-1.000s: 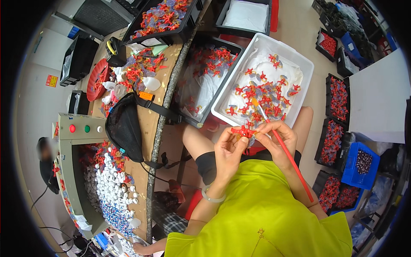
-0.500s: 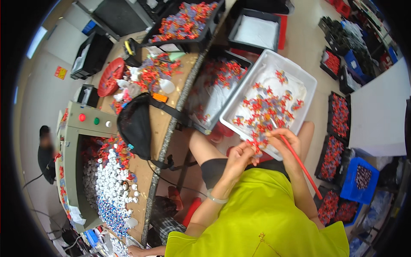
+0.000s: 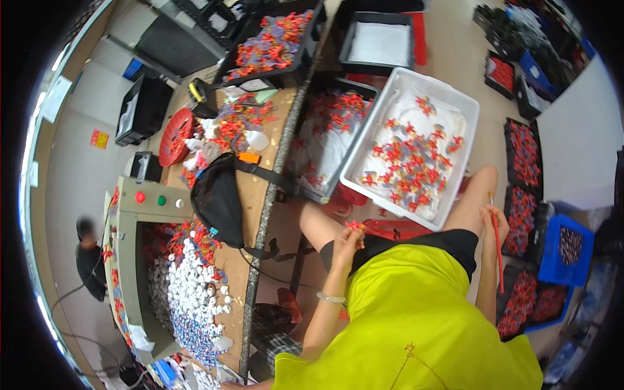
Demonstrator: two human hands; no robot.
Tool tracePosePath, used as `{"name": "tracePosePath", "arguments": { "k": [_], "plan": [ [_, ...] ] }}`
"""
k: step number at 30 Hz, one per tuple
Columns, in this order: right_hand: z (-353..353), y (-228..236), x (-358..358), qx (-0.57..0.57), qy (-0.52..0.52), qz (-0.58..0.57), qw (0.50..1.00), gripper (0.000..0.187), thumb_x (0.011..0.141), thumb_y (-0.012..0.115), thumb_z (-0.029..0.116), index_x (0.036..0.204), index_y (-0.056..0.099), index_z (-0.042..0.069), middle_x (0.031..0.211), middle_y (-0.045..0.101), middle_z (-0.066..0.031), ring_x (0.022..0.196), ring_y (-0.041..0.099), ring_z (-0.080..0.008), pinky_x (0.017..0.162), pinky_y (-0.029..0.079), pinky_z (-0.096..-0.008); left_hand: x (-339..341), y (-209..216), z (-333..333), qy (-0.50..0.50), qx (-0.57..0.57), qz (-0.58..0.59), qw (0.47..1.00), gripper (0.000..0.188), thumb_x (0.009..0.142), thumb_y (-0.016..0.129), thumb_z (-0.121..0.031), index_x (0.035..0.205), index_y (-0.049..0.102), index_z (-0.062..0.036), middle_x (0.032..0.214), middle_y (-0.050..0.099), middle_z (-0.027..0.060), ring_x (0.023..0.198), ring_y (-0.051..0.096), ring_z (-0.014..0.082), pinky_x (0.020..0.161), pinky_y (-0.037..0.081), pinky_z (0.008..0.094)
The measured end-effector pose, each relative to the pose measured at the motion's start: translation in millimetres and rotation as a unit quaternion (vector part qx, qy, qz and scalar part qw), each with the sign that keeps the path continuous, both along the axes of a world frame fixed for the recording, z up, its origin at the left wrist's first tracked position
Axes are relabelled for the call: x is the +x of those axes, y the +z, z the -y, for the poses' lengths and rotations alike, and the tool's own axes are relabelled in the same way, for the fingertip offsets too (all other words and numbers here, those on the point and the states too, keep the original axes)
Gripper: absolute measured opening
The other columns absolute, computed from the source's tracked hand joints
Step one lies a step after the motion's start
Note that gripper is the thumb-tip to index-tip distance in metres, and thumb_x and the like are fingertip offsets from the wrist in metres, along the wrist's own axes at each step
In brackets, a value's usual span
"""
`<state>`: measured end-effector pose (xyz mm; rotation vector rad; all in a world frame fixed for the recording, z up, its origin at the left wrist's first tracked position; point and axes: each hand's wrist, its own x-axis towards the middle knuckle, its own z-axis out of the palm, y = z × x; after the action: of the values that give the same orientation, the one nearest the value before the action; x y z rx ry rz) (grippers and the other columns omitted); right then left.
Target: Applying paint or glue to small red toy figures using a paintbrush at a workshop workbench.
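My left hand is closed on a small red plastic figure, its red part sticking up from my fingertips over my left thigh. Out beside my right knee, my right hand grips a thin brush with a long red handle, its narrow tip pointing up. Between and beyond my hands, a white plastic tray rests tilted by my knees. Scattered on its white lining are many red, grey and yellowish figures. Both hands are apart from the tray.
Left of me, a workbench carries a black waist bag, a red plate, white pieces and a grey-green machine. A black bin adjoins the tray. Filled crates line the right. Another person stands far left.
My hands have drawn apart from the tray's near edge. The left moved back left with the figure; the right swung out to the right with the brush.
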<state>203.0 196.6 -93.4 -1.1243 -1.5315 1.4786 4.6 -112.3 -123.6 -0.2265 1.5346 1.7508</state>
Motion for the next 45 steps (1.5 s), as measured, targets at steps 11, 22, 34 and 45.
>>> {"name": "tracePosePath", "arguments": {
  "k": [11, 22, 34, 45],
  "plan": [
    [-8.6, 20.0, 33.6, 0.101, -0.065, 0.033, 0.992, 0.014, 0.084, 0.066, 0.009, 0.096, 0.064, 0.001, 0.08, 0.062, 0.0001, 0.069, 0.055, -0.0051, 0.062, 0.044, -0.0187, 15.8, -29.5, -3.0, -0.019, 0.045, 0.004, 0.999, 0.016, 0.091, 0.056, -0.015, 0.102, 0.061, -0.005, 0.086, 0.06, -0.0007, 0.07, 0.055, 0.0065, 0.065, 0.047, 0.0213],
    [-0.1, 26.5, 30.2, 0.153, -0.081, 0.111, 0.979, 0.013, 0.086, 0.064, 0.009, 0.096, 0.064, 0.001, 0.081, 0.062, 0.0, 0.072, 0.055, -0.0057, 0.064, 0.043, -0.019, -12.3, -20.9, -18.0, -0.011, 0.067, -0.064, 0.996, 0.018, 0.092, 0.056, -0.014, 0.104, 0.057, -0.0005, 0.093, 0.062, 0.0043, 0.072, 0.055, 0.0094, 0.068, 0.048, 0.0247],
    [61.9, 122.9, -76.2, -0.093, 0.309, -0.143, 0.936, 0.013, 0.084, 0.063, 0.001, 0.096, 0.061, 0.0, 0.094, 0.064, -0.0063, 0.088, 0.061, -0.0114, 0.081, 0.048, -0.0253, 26.7, 109.4, -71.2, -0.069, 0.217, -0.162, 0.96, 0.039, 0.078, 0.07, 0.005, 0.112, 0.051, 0.0001, 0.102, 0.06, 0.006, 0.087, 0.059, 0.0106, 0.074, 0.05, 0.0222],
    [60.1, 109.3, -119.1, -0.185, 0.298, -0.168, 0.921, 0.011, 0.081, 0.065, -0.005, 0.091, 0.061, -0.002, 0.088, 0.066, -0.0084, 0.082, 0.064, -0.0124, 0.076, 0.053, -0.0254, 18.4, 116.1, -97.1, -0.033, 0.199, -0.118, 0.972, 0.036, 0.083, 0.068, -0.006, 0.114, 0.052, 0.0044, 0.102, 0.063, 0.0122, 0.086, 0.062, 0.0155, 0.074, 0.054, 0.0281]
  ]
}}
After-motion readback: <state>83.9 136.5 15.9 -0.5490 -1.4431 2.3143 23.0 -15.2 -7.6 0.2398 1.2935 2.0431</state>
